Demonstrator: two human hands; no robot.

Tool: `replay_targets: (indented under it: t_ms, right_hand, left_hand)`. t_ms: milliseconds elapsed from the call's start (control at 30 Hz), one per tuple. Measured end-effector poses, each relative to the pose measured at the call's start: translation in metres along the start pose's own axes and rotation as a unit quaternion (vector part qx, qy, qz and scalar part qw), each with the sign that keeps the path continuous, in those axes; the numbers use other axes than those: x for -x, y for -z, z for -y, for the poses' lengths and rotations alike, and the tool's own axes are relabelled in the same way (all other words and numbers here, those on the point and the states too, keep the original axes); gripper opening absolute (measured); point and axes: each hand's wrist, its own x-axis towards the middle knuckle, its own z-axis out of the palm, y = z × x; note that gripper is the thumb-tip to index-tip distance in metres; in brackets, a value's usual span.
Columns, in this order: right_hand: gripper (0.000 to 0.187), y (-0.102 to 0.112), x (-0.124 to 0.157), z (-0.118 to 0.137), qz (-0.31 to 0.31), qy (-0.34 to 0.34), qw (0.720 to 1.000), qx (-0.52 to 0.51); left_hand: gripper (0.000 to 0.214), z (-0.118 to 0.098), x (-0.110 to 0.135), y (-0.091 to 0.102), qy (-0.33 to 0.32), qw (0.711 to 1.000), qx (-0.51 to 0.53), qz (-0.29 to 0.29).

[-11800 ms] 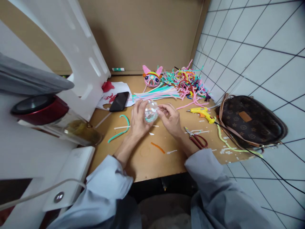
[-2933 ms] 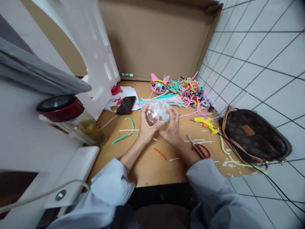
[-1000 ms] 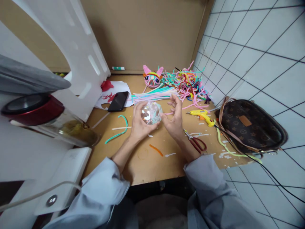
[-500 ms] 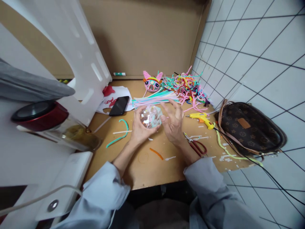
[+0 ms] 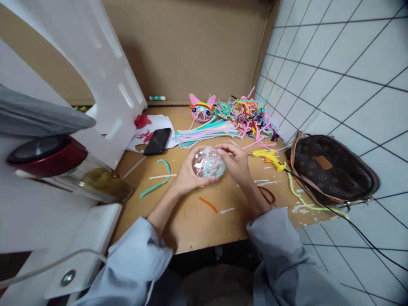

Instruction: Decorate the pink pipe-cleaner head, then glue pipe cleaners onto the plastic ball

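A clear plastic ball [image 5: 208, 162] with pale blue and pink strands wound on it sits between both my hands, just above the wooden desk [image 5: 191, 221]. My left hand [image 5: 186, 174] cups its left and underside, fingers curled round it. On the ball's right side my right hand [image 5: 236, 161] is wrapped over it, fingertips on top. A bundle of straight pipe cleaners [image 5: 204, 132] lies just beyond the ball.
A tangle of coloured pipe cleaners [image 5: 247, 114] and a small pink animal head [image 5: 200, 111] lie at the back. A yellow glue gun [image 5: 267, 156], red scissors [image 5: 269, 195] and a brown handbag [image 5: 331, 168] are at the right. Black phone [image 5: 157, 141] and a red-lidded jar [image 5: 63, 168] are at the left.
My right hand was open beside the ball a second ago; it has come back and closed over the ball's right side. The left hand kept holding the ball.
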Motion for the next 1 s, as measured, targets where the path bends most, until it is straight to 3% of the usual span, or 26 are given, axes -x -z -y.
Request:
replay_targets:
  t_ms: [200, 400, 767, 1000]
  right_hand:
    - [0.021, 0.021, -0.009, 0.001, 0.103, -0.08, 0.987, -0.091]
    - [0.017, 0.022, -0.009, 0.006, 0.14, -0.059, 0.987, -0.053]
    - [0.016, 0.013, -0.006, 0.001, 0.105, -0.046, 0.993, -0.028]
    - [0.029, 0.002, -0.004, -0.002, 0.026, -0.081, 0.993, -0.078]
  left_hand:
    - [0.095, -0.009, 0.001, 0.006, 0.045, 0.996, 0.019, 0.069]
    - [0.097, -0.011, 0.001, 0.007, 0.067, 0.993, -0.008, 0.092]
    - [0.091, -0.003, 0.004, 0.002, 0.046, 0.997, 0.011, 0.06]
    - [0.086, -0.003, 0.002, -0.006, 0.037, 0.998, 0.045, -0.004]
